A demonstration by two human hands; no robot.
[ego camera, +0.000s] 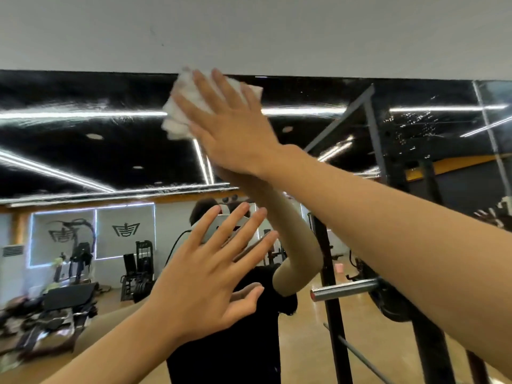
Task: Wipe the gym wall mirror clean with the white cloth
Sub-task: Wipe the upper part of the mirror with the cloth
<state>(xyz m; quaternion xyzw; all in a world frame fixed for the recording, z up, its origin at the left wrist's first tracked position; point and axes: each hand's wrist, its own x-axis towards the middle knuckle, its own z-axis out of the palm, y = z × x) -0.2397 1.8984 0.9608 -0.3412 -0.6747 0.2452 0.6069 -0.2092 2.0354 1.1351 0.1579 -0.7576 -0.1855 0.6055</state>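
The wall mirror (83, 151) fills most of the view, its top edge meeting the white wall above. A crumpled white cloth (182, 106) lies flat against the glass right at that top edge. My right hand (230, 126) presses the cloth onto the mirror with straight, spread fingers, the arm reaching up from the lower right. My left hand (210, 275) is lower, near the middle, fingers spread and straight, palm towards the glass; whether it touches the glass I cannot tell. Smears and specks show on the mirror at the upper right.
The white wall (249, 31) runs above the mirror. A black rack upright (332, 300) and a barbell end (343, 291) appear at the right; whether real or reflected is unclear. Reflected gym machines and benches (69, 295) fill the lower left.
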